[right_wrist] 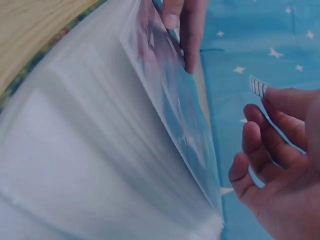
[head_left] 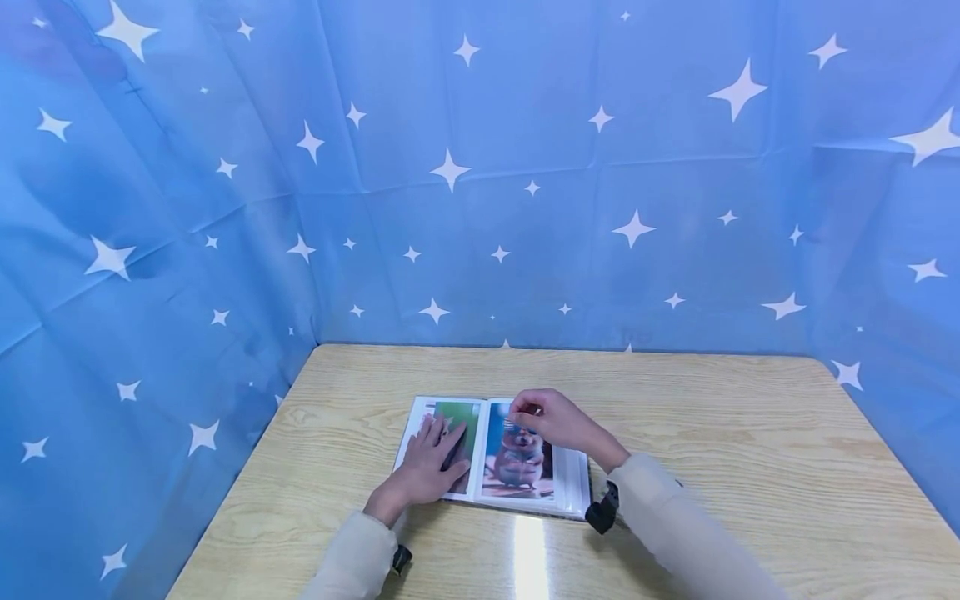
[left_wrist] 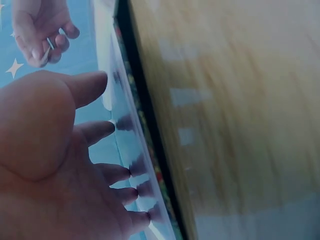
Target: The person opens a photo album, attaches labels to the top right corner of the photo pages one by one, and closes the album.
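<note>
An opened photo album (head_left: 572,487) lies on the table with a picture on each page. My left hand (head_left: 426,468) rests on the left page, fingers spread over a green-backed picture (head_left: 467,412). In the left wrist view its fingertips (left_wrist: 112,174) touch the glossy page. Above the right page, which shows a chubby pinkish animal (head_left: 519,462), is my right hand (head_left: 558,419). Its thumb and forefinger pinch a small white piece with dark stripes (right_wrist: 258,88), which looks like a sticker. The other fingers curl loosely in the right wrist view.
The wood-grain table (head_left: 750,467) extends around the album. Blue cloth with white stars (head_left: 525,100) hangs behind the table and along its sides. Many clear sleeves (right_wrist: 100,115) fan out at the album's right edge. Each wrist bears a dark camera (head_left: 603,508).
</note>
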{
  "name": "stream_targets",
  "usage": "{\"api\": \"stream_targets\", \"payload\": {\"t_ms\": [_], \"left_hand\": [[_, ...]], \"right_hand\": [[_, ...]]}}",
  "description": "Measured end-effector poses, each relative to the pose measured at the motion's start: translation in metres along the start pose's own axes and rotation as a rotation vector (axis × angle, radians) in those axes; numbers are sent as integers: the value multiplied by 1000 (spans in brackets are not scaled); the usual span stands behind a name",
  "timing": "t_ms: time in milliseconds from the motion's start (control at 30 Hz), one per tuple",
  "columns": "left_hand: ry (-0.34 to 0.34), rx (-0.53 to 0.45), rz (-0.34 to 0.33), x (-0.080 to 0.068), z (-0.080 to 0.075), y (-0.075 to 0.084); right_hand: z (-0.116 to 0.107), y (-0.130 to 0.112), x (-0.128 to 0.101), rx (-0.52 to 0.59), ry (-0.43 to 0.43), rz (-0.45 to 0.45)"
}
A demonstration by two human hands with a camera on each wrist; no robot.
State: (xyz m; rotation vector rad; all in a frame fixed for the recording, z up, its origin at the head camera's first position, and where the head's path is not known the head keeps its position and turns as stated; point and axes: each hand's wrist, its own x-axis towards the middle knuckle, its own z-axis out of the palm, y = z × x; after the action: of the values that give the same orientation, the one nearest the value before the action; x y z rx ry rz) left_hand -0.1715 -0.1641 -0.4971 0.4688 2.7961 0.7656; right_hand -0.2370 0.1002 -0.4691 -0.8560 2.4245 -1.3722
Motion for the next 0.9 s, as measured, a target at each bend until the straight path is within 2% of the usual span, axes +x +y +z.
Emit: {"api": "stream_targets", "payload": {"t_ms": [233,467,600,900], "left_hand": [[-55,38,-34,-1,1,0],[-104,86,-77,-1,2,2],[-114,123,-87,0,2,1],[-120,168,-95,3,3,-1]], "right_hand": [[8,2,15,-40,27,3],[15,9,29,-45,65,90],[19,7,37,-62,84,113],[29,2,54,-109,67,90]]}}
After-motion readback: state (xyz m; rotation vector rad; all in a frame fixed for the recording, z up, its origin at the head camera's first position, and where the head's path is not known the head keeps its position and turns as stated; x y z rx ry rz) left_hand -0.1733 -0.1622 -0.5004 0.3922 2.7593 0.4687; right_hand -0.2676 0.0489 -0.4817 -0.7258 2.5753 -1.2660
